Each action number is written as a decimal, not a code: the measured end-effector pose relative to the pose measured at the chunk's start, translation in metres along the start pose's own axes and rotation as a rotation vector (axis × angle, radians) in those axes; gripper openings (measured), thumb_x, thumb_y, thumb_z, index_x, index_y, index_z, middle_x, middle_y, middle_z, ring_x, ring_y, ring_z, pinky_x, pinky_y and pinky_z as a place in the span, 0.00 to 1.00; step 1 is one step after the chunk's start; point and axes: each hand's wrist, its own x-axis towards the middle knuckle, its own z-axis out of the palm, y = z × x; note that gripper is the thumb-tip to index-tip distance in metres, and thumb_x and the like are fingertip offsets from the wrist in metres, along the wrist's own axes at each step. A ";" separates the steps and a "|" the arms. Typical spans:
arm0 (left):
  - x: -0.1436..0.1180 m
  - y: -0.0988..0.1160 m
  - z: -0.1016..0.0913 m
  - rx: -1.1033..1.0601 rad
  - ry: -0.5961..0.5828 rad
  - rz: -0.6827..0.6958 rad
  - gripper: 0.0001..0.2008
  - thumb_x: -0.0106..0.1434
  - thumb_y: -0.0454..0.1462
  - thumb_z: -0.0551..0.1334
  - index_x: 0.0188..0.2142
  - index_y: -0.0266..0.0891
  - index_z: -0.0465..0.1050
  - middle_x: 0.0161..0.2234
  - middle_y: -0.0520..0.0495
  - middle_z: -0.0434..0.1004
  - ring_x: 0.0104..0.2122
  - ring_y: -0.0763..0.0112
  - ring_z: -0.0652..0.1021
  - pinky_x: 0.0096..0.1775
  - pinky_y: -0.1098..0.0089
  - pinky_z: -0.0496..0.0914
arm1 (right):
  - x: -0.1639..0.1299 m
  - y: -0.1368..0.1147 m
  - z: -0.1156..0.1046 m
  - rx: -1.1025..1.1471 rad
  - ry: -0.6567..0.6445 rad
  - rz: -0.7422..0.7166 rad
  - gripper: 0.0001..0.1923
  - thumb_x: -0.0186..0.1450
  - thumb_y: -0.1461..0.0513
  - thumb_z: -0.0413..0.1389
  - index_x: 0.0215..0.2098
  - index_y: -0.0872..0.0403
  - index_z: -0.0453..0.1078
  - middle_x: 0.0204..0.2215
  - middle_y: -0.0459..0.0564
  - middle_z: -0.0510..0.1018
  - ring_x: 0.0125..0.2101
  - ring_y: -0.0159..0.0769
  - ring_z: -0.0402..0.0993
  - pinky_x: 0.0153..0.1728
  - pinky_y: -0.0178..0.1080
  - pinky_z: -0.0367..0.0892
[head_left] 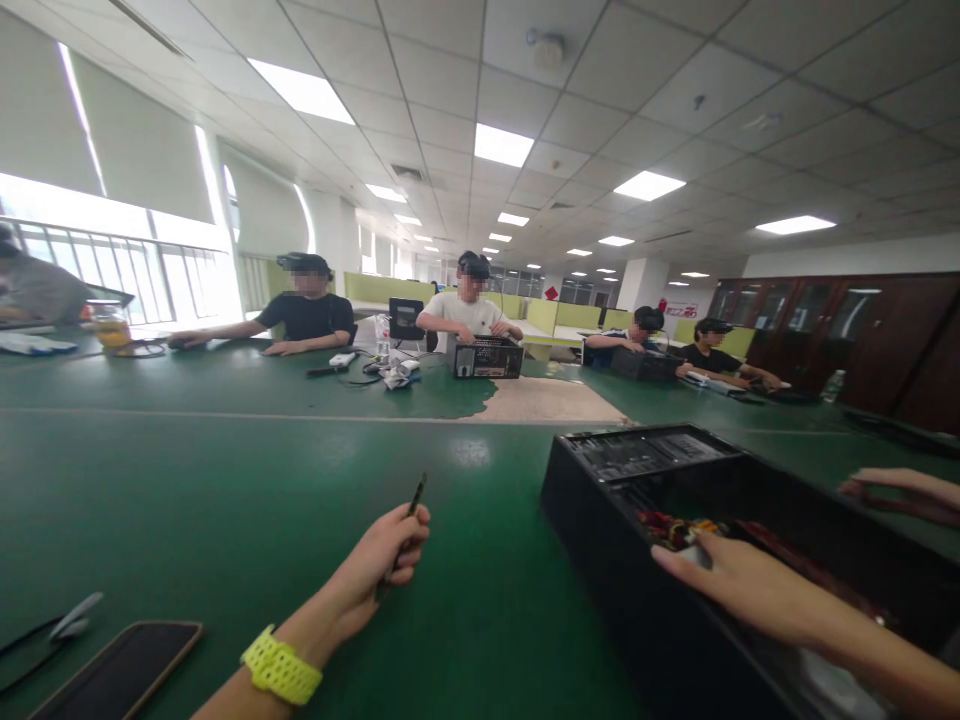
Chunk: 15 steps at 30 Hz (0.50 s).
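Note:
My left hand (379,565), with a yellow band on the wrist, hovers over the green table (225,480) and pinches a thin dark tool (414,497) that points up and away. My right hand (739,585) reaches into an open black computer case (600,500) at the right, fingers extended near red and yellow wires (675,528). Whether it holds anything I cannot make out.
A phone (124,668) and a cable (52,630) lie at the near left. Another person's hand (896,488) rests beyond the case at far right. Several people sit across the table with other computer cases (487,357), cables and small parts.

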 end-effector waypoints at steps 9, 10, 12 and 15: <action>0.005 0.114 0.084 0.649 -0.162 0.609 0.14 0.50 0.42 0.68 0.32 0.34 0.73 0.21 0.55 0.66 0.19 0.80 0.64 0.22 0.76 0.57 | 0.061 -0.095 0.039 -0.155 -0.290 -0.349 0.24 0.63 0.48 0.49 0.25 0.57 0.74 0.20 0.49 0.74 0.22 0.33 0.70 0.23 0.33 0.59; 0.009 0.115 0.095 0.756 -0.206 0.650 0.13 0.50 0.42 0.68 0.30 0.33 0.74 0.20 0.54 0.67 0.20 0.79 0.66 0.23 0.75 0.58 | 0.068 -0.091 0.043 -0.200 -0.288 -0.381 0.20 0.61 0.50 0.53 0.23 0.56 0.75 0.18 0.48 0.73 0.21 0.33 0.69 0.23 0.33 0.58; 0.019 0.108 0.118 1.010 -0.251 0.758 0.13 0.53 0.43 0.67 0.26 0.33 0.74 0.19 0.52 0.69 0.21 0.76 0.68 0.25 0.73 0.60 | 0.072 -0.089 0.053 -0.241 -0.318 -0.439 0.15 0.58 0.52 0.57 0.23 0.55 0.75 0.17 0.46 0.72 0.20 0.33 0.68 0.23 0.33 0.58; 0.037 0.086 0.145 1.395 -0.282 0.853 0.21 0.60 0.50 0.59 0.24 0.35 0.76 0.20 0.46 0.72 0.24 0.69 0.72 0.28 0.69 0.63 | 0.062 -0.097 0.070 -0.318 -0.265 -0.516 0.12 0.59 0.55 0.57 0.27 0.55 0.76 0.23 0.51 0.76 0.26 0.40 0.73 0.28 0.36 0.62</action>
